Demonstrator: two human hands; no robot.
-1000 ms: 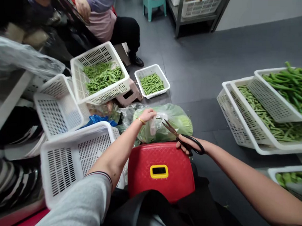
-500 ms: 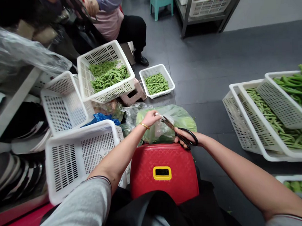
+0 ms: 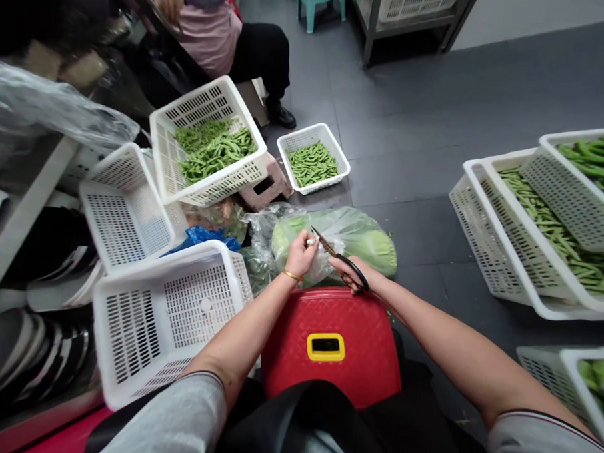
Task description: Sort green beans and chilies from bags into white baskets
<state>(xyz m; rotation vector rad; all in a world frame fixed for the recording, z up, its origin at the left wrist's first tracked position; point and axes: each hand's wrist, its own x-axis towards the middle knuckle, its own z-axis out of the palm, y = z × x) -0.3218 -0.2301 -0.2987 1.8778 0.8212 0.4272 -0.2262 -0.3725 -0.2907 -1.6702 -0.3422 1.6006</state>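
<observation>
The left hand (image 3: 299, 254) pinches its fingers narrowly together on a gathered fold of a clear plastic bag (image 3: 366, 249) of pale green leafy produce. The right hand (image 3: 349, 272) curls through the loops of black-handled steel scissors (image 3: 341, 260), whose nearly closed blades point at the left fingers. The bag lies on the floor against the far edge of a red quilted plastic stool (image 3: 331, 348). A white perforated plastic basket (image 3: 127, 332) stands just left of the stool. Farther off, white plastic baskets of green beans (image 3: 486, 241) stand stacked to the right.
</observation>
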